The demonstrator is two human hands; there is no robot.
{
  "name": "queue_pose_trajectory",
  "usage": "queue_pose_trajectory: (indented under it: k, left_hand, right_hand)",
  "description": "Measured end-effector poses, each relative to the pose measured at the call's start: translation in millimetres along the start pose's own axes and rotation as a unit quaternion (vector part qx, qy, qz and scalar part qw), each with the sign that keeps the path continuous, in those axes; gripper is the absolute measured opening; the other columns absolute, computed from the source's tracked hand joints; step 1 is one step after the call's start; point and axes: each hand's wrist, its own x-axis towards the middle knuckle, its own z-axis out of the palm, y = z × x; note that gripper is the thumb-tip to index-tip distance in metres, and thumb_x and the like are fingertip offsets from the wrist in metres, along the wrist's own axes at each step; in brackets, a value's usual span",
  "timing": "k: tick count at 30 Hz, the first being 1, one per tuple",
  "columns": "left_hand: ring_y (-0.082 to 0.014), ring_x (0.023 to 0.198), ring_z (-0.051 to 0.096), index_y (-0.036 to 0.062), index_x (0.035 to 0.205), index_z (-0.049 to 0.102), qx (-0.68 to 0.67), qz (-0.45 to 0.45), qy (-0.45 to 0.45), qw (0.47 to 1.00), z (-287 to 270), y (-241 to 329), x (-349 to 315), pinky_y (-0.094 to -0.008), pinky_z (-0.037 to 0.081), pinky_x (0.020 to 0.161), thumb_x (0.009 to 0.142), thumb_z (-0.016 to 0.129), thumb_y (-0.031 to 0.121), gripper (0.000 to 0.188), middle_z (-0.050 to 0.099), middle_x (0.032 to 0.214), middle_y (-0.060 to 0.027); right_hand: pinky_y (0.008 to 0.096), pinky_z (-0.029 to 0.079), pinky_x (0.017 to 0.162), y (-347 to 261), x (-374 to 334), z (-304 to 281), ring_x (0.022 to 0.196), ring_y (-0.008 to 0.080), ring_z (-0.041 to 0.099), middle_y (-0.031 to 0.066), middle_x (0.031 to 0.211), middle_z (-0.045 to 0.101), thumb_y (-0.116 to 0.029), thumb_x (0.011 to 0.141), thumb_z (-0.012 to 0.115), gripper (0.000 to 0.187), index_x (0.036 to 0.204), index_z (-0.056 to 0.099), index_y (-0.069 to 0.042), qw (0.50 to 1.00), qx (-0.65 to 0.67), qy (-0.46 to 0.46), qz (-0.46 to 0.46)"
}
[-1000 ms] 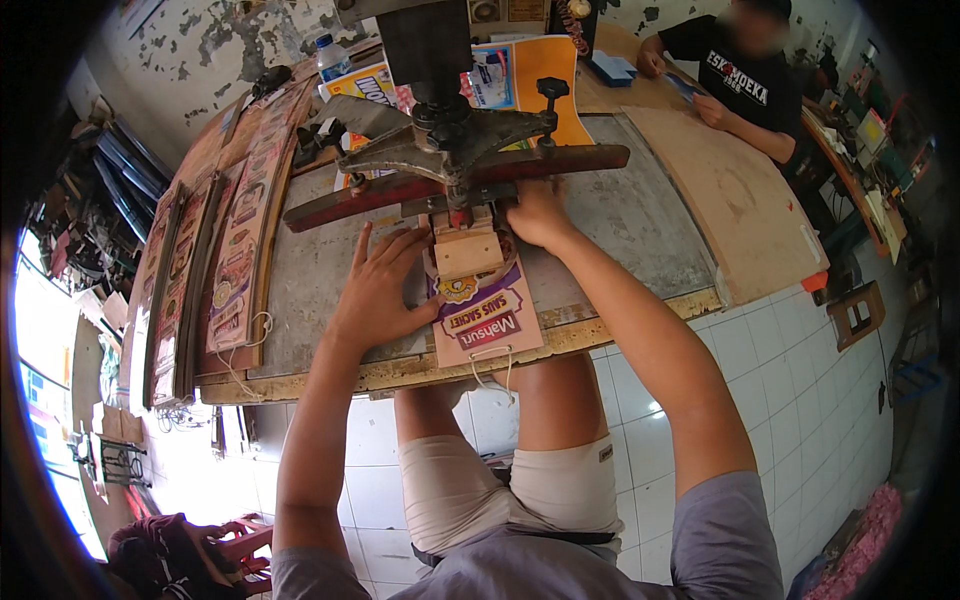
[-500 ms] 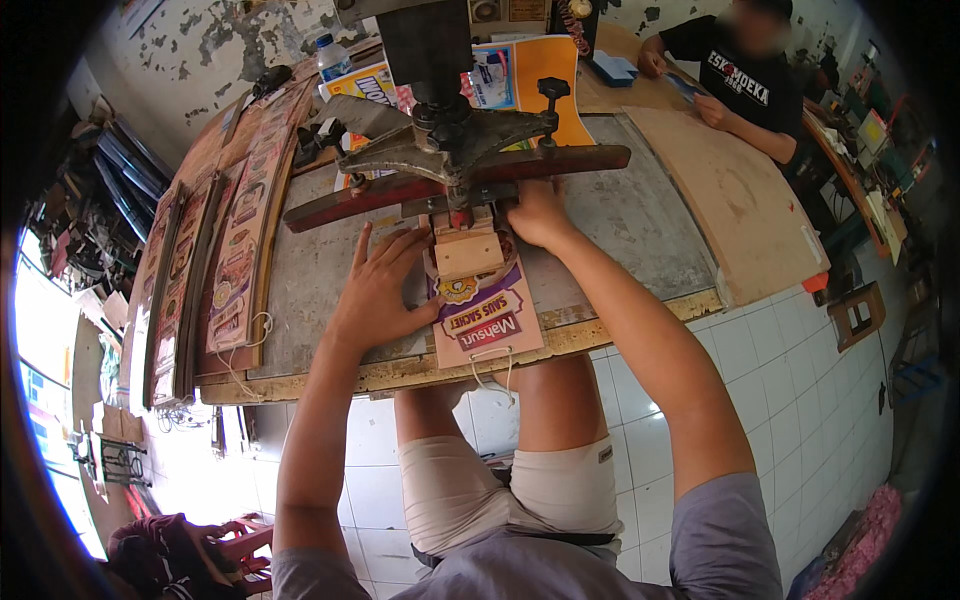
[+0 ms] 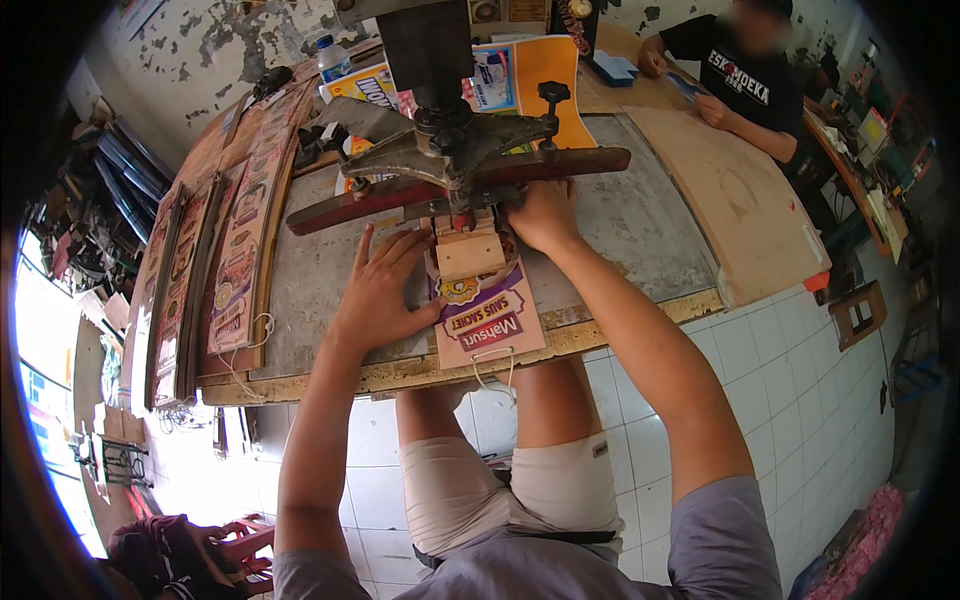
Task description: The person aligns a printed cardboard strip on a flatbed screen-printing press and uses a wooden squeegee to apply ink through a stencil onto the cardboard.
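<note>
A long board [image 3: 487, 335] printed in pink, purple and white, with a cord loop at its near end, lies under the head of a metal press [image 3: 440, 155]. On top of it rests a small wooden block [image 3: 470, 256], just below the press's red-edged crossbar [image 3: 370, 200]. My left hand [image 3: 375, 290] lies open with fingers spread, thumb against the board's left edge. Beside the block's far right corner, my right hand [image 3: 543, 215] rests on the worktable, fingers stretched forward and thumb toward the board; its fingertips are partly hidden by the crossbar.
Several similar printed boards [image 3: 235, 270] lie along the table's left side. Behind the press are colourful printed sheets [image 3: 550, 85] and a water bottle [image 3: 332, 60]. A bare wooden panel [image 3: 715, 190] extends to the right. Another person [image 3: 735, 85] sits at the far right, holding something flat.
My right hand has shifted slightly, its fingers now angled a little further right beneath the crossbar. My left hand, the board and the block look almost the same.
</note>
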Motion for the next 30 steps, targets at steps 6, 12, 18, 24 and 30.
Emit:
queue_pose_trajectory:
  k: [6,12,18,24,30]
  left_hand:
    - [-0.0320,0.152,0.048,0.0027,0.151,0.058,0.002,0.005,0.004,1.000,0,1,0,-0.0615,0.012,0.135,0.081,0.078,0.043,0.083,0.058,0.157,-0.0148]
    - [-0.0315,0.153,0.048,0.0032,0.151,0.058,-0.001,0.004,0.008,1.000,0,1,-1,-0.0612,0.011,0.136,0.083,0.077,0.044,0.081,0.058,0.157,-0.0147]
    - [-0.0320,0.154,0.046,0.0028,0.152,0.058,-0.014,0.001,0.014,1.000,0,-3,-7,-0.0597,0.011,0.136,0.086,0.076,0.045,0.081,0.057,0.160,-0.0157]
    - [-0.0322,0.151,0.049,0.0019,0.148,0.061,-0.039,0.015,0.050,0.998,-3,-5,-10,-0.0588,0.019,0.134,0.088,0.075,0.043,0.073,0.061,0.155,-0.0163]
    - [-0.0331,0.127,0.066,0.0042,0.127,0.075,-0.080,0.049,0.102,0.990,-11,-11,-13,-0.0509,0.045,0.118,0.087,0.078,0.030,0.048,0.074,0.132,-0.0124]
  right_hand:
    - [0.0612,0.024,0.127,-3,-1,-4,0.145,0.0439,0.045,0.0228,0.140,0.064,-0.041,0.087,0.078,0.046,0.115,0.078,-0.006,0.999,-0.021,-0.026,0.021]
    - [0.0626,0.024,0.126,-1,-4,-4,0.145,0.0422,0.045,0.0213,0.140,0.064,-0.042,0.087,0.079,0.047,0.118,0.076,-0.007,0.999,-0.028,-0.015,0.023]
    - [0.0597,0.034,0.121,9,-18,-20,0.138,0.0403,0.054,0.0194,0.137,0.064,-0.038,0.096,0.075,0.040,0.121,0.071,-0.008,0.999,0.010,-0.038,-0.032]
    - [0.0512,0.049,0.106,2,-45,-64,0.121,0.0424,0.064,0.0202,0.130,0.067,-0.026,0.103,0.070,0.031,0.122,0.066,-0.002,0.994,0.044,-0.060,-0.083]
    - [0.0483,0.050,0.108,-50,-99,-89,0.127,0.0422,0.063,0.0214,0.135,0.065,-0.020,0.103,0.071,0.036,0.132,0.062,0.000,0.981,0.156,-0.048,-0.104]
